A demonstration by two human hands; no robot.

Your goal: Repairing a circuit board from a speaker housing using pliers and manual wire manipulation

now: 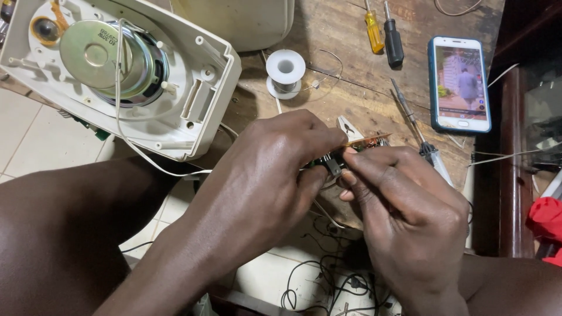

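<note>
Hands meet over the bench (pixel 351 88): left hand (pixel 263 181) and right hand (pixel 404 205) both pinch a small circuit board (pixel 363 142); solder spool (pixel 285 71) at twelve o'clock.

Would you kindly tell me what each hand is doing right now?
Left hand: closed, pinching the small brown circuit board.
Right hand: closed, fingertips gripping the same board.

table (pixel 351 70): worn, scratched bare wood, matt | speaker housing (pixel 216 76): smooth cream plastic | speaker magnet (pixel 96 52): dull brushed metal | solder spool (pixel 285 69): glossy white plastic | phone (pixel 459 82): glassy screen, teal edge | screwdriver handles (pixel 383 35): shiny yellow and black plastic
</note>
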